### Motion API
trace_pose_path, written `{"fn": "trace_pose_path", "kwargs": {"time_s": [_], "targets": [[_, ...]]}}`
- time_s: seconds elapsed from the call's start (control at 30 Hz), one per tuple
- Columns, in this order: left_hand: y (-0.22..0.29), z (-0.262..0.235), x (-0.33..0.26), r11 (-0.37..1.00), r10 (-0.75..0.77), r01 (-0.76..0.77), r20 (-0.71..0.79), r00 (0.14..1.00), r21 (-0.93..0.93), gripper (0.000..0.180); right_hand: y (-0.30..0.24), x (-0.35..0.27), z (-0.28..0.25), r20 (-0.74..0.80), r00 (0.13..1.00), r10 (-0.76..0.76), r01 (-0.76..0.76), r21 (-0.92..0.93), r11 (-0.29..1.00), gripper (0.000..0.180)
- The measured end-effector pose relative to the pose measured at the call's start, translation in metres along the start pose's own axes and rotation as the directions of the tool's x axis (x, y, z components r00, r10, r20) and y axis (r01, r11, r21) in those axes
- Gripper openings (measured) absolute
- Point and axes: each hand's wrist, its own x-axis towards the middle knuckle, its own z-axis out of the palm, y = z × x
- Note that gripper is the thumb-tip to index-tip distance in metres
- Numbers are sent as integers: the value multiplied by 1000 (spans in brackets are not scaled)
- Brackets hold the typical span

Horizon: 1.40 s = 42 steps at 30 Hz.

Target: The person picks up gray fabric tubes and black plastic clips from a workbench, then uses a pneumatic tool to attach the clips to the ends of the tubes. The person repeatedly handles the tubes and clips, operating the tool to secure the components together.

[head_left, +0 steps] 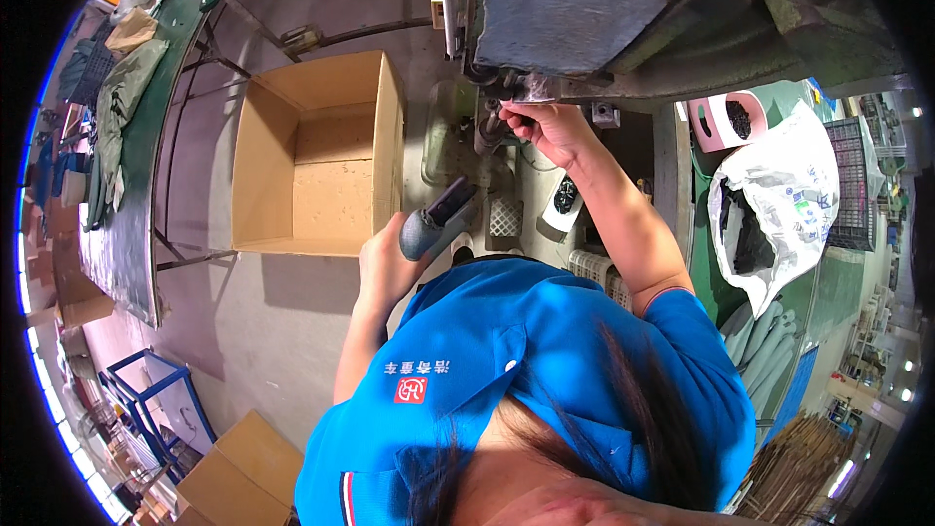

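Note:
My left hand (pixel 383 258) is closed around a grey curved part (pixel 426 233) with a dark slotted end, held low in front of my body beside the box. My right hand (pixel 553 133) reaches up to the underside of the machine (pixel 575 10). Its thumb and forefinger are pinched together at the machine's dark metal tool head (pixel 495 97). Whatever lies between those fingertips is too small to make out. The grey part is apart from the machine.
A large open cardboard box (pixel 240 170) stands on the floor at the left. A green-topped table (pixel 136 224) runs along the far left. At the right, a white sack (pixel 794 185) with black pieces and a pink-white container (pixel 709 127) stand on a green surface.

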Motion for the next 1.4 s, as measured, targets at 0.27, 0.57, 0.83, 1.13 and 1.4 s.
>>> {"fn": "trace_pose_path", "kwargs": {"time_s": [0.27,0.57,0.83,1.13,1.4], "targets": [[-1,4,-9,1000,-16,16,-5,1000,-2,30,6,2,-10,-47,999,23,-23,-7,1000,13],[2,13,-7,997,-20,17,40,999,77,29,69,-10,-89,-278,950,144,21,515,857,10],[10,21,-9,997,59,-59,14,998,50,39,98,-55,-78,-41,968,249,-196,500,844,22],[19,22,-13,998,53,-54,24,998,26,38,82,-10,-110,-264,936,231,-133,344,930,27],[10,11,-36,993,-117,117,-5,993,-28,28,77,76,-169,-412,911,-28,-63,-206,977,14]]}}
